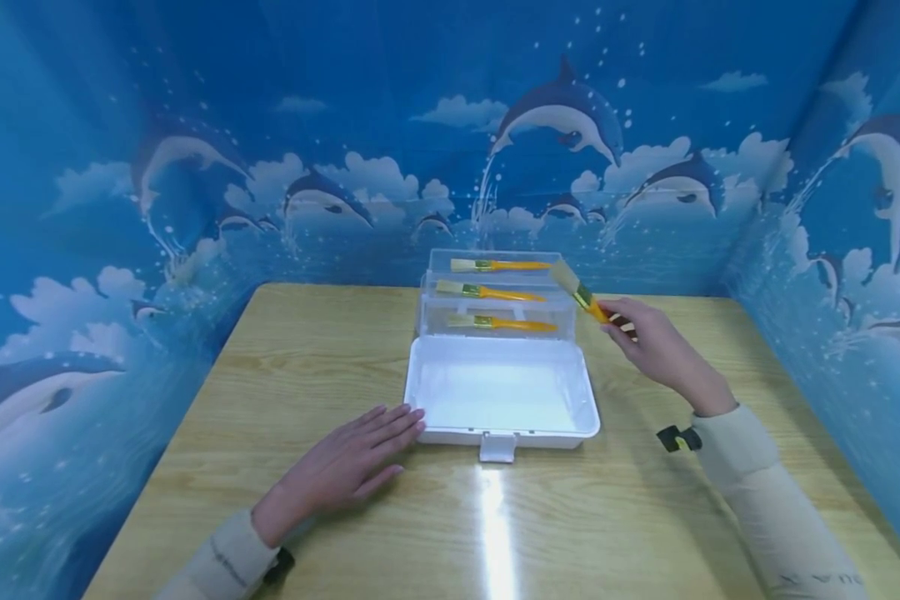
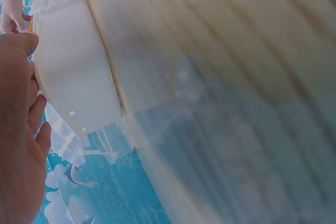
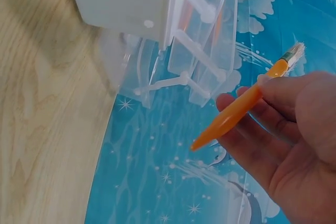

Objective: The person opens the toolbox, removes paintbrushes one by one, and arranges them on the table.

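Observation:
My right hand [image 1: 648, 342] pinches a paintbrush [image 1: 581, 293] by its orange handle, bristles up and to the left, above the table right of a white box [image 1: 502, 439]. The right wrist view shows the brush [image 3: 236, 109] between thumb and fingers, its tapered handle end sticking out. My left hand [image 1: 348, 460] lies with straight fingers, its fingertips at the box's front left corner. The box stands open, its tiered clear trays folded out behind. Similar brushes lie one per tier: a top brush [image 1: 501, 266], a middle brush [image 1: 491, 292] and a lower brush [image 1: 502, 322].
The wooden table [image 1: 307, 358] carries the box near its back edge. A latch [image 1: 497, 447] hangs at the box's front. Blue dolphin-print cloth [image 1: 390, 100] rises behind the table and along both sides. Hinge arms [image 3: 199, 56] link the trays at the box's side.

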The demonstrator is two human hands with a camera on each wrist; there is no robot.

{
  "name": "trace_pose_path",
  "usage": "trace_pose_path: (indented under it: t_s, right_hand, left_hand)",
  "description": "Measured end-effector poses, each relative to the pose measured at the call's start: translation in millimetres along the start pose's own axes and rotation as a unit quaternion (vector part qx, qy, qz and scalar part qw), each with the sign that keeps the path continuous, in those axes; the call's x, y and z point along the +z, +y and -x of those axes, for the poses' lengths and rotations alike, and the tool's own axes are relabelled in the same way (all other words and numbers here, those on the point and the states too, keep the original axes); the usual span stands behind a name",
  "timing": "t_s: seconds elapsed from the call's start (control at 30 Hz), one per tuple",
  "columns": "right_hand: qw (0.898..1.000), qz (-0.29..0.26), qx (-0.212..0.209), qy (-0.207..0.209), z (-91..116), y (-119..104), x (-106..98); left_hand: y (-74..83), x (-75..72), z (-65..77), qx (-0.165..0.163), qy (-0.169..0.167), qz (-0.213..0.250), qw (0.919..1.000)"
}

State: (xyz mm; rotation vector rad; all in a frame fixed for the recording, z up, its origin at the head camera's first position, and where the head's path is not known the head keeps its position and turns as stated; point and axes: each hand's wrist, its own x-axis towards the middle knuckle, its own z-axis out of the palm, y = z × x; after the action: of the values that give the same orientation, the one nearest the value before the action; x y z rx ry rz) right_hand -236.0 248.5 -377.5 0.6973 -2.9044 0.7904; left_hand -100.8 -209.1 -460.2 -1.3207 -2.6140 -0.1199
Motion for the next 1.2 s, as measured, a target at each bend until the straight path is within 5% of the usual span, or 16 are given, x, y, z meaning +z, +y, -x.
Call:
trace_pose_path:
  t_s: [1.2]
  right_hand:
    - [0.997, -0.037, 0.061, -0.002, 5, 25, 4]
  left_hand:
    - [-1.2, 1.1, 1.3, -0.006, -0.002, 0.009, 0.9999]
